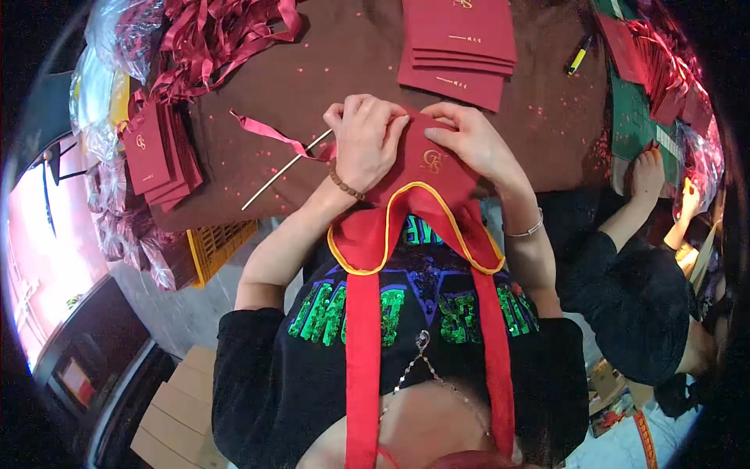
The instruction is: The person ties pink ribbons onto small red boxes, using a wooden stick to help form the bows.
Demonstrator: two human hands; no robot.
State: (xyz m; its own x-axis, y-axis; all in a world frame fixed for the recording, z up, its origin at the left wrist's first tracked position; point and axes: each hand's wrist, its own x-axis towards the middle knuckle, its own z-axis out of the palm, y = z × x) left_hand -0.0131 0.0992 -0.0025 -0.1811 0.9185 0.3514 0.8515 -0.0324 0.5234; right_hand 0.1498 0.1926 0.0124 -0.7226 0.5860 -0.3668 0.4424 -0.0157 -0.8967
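Note:
A dark red card or bag (428, 166) with a gold logo is held upright between my two hands, near the table's front edge. My left hand (366, 141), wearing a beaded bracelet, pinches its upper left edge. At its upper right edge, my right hand (473, 142) grips with thumb and fingers. A thin pale stick (273, 181) lies slanted beside my left wrist. Close to that hand a red ribbon (269, 131) runs over the brown cloth, and its far end is hidden behind the hand.
Stacked red bags (461, 35) lie at the back, with more (150, 152) at the left below a ribbon heap (195, 51). A yellow marker (578, 59) rests at the right. Another person's arm (637, 187) reaches in beside a green mat (631, 117). A yellow crate (223, 248) stands below left.

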